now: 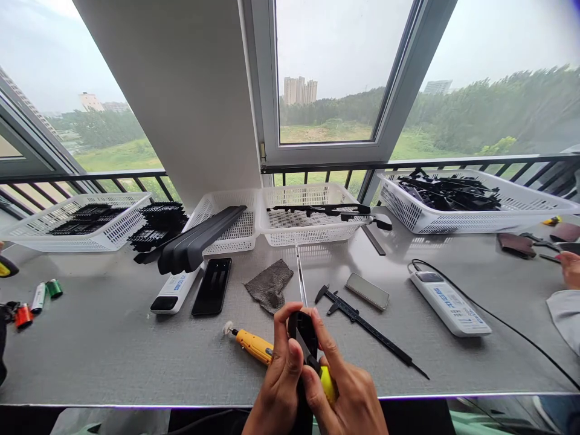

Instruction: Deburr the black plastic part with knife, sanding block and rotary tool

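Note:
Close to the table's front edge, my left hand is closed around a long black plastic part with a rounded, hollow end. My right hand grips a yellow-handled knife, and its grey blade lies against the inside of that end. My right index finger also touches the part's rim. The lower end of the part is hidden between my hands. A yellow rotary tool with a white tip lies just left of my hands. Beyond them are a dark cloth and black calipers.
White baskets line the back, several holding black parts; long black strips overhang one. A black phone, a grey block and a white device with a cable lie around. Another person's hand is at right.

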The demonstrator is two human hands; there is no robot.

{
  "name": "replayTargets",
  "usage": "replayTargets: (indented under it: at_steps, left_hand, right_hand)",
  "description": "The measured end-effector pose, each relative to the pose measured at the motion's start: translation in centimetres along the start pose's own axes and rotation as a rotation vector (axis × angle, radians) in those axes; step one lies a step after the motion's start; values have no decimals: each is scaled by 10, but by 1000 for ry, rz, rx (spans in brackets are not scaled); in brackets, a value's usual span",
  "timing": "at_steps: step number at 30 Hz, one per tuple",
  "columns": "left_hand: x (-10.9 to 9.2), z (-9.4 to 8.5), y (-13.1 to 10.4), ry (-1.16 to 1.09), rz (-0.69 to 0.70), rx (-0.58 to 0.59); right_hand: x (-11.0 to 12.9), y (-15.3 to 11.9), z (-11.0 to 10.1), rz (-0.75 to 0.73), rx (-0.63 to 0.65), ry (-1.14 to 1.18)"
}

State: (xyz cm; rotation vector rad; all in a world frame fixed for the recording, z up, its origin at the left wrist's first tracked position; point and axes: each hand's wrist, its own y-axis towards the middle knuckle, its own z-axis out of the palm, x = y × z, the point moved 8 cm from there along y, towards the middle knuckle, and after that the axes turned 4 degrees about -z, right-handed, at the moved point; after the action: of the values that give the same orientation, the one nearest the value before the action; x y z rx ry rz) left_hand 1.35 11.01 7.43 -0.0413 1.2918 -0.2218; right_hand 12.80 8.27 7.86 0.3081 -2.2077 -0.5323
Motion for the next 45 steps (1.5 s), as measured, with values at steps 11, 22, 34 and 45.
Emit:
replayTargets:
  at_steps: [11,22,34,45]
  left_hand:
    - [1,-1,1,3,9,-7]
    - [8,-6,4,15,16,-27]
    - [22,-14,9,10,-10,-27]
    - [30,-19,13,-28,0,-22]
  right_hand:
    - [3,0,2,0,1,-36]
    - [3,-3,7,-17,-19,-144]
    - [2,-5,9,-5,-45,-166]
    - [6,-5,9,-8,-37,-193]
